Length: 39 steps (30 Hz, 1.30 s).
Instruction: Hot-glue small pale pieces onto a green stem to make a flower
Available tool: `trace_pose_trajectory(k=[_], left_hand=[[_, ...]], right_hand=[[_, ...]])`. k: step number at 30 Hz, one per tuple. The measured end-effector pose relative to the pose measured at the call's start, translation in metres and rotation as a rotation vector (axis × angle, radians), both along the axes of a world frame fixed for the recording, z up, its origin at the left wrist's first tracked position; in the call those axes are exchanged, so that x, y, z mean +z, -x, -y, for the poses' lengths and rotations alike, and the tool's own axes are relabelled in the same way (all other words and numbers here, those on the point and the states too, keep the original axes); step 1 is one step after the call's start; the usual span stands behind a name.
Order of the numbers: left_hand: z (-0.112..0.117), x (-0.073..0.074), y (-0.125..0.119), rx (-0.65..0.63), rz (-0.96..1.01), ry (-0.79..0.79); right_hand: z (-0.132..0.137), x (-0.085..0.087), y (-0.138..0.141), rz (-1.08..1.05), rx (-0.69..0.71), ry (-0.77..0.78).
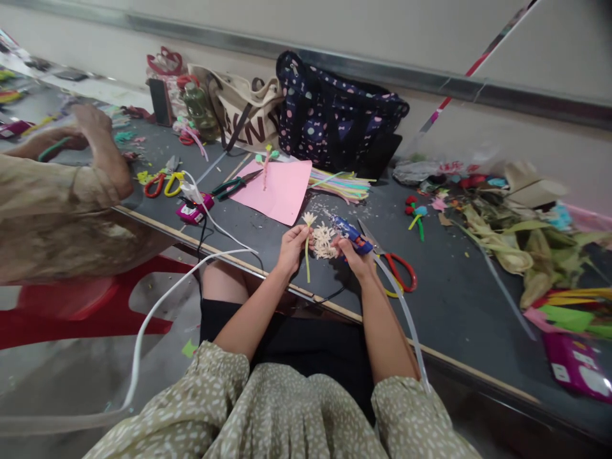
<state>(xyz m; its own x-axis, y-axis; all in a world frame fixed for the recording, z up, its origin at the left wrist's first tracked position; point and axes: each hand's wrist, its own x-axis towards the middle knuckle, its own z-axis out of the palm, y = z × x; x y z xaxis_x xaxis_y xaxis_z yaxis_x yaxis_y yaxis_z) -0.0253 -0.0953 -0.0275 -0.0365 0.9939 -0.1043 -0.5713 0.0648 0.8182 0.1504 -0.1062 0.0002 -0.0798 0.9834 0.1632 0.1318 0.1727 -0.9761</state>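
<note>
Between the fingertips of my left hand (291, 248) is a small craft flower (308, 220) with pale cream petals and a yellow-green stem that hangs down past the fingers. My right hand (352, 258) is wrapped round a blue glue gun (351, 234); its nozzle points up and to the left, apart from the flower. A clear glue stick (396, 287) trails from the back of the gun past my forearm. Between both hands lies a heap of cream petal pieces (324, 242) on the table. Red-and-yellow-handled scissors (401, 273) rest just right of my right hand.
A pink sheet (277, 188) with dark pliers (236, 185) on it lies ahead, beside a bundle of pastel strips (344, 185). A white cable (143, 319) crosses the left side from a purple power box (195, 209). Scraps (516, 236) cover the right. A co-worker's arm (102, 146) is at left.
</note>
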Motion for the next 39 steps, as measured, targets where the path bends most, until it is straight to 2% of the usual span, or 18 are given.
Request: trace_pose_trajectory(k=[11, 15, 22, 35, 39], left_hand=[[-0.003, -0.005, -0.002, 0.069, 0.025, -0.032], [-0.003, -0.005, 0.002, 0.041, 0.037, -0.057], [-0.003, -0.002, 0.012, -0.013, 0.142, -0.014], [-0.006, -0.002, 0.011, 0.071, 0.172, 0.046], [-0.007, -0.003, 0.009, 0.093, 0.125, 0.047]], right_hand=[[-0.008, -0.012, 0.003, -0.006, -0.008, 0.03], [-0.008, -0.014, 0.002, -0.034, -0.053, -0.002], [-0.011, -0.018, 0.003, -0.068, -0.052, 0.023], [-0.011, -0.019, 0.006, -0.091, -0.019, 0.057], [-0.009, -0.024, 0.007, -0.028, 0.011, 0.028]])
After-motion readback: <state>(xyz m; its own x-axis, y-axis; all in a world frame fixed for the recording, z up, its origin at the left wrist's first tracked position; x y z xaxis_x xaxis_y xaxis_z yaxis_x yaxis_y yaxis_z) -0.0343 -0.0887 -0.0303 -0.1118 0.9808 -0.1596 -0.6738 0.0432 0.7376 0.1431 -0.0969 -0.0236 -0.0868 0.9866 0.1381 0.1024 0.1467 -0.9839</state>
